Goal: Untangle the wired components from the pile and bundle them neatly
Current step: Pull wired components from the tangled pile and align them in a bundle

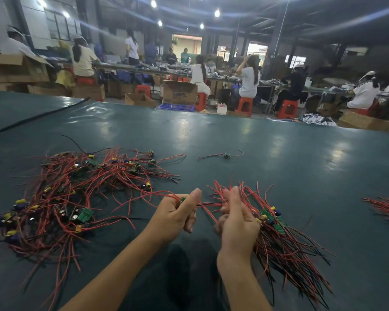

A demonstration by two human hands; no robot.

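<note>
A tangled pile [76, 189] of small green circuit boards with red and black wires lies on the dark green table [256, 153], left of centre. My left hand [177, 214] pinches one small green board [182, 200] whose red wire trails back into the pile. My right hand [236, 223] grips a bundle [283, 241] of sorted boards with wires fanning out toward the lower right and upward past my fingers. The two hands are close together, a black wire running between them.
One loose wired component [226, 156] lies alone farther back on the table. More red wires [386, 207] lie at the right edge. Beyond the table's far edge, people sit on red stools [245, 105] among cardboard boxes [179, 92].
</note>
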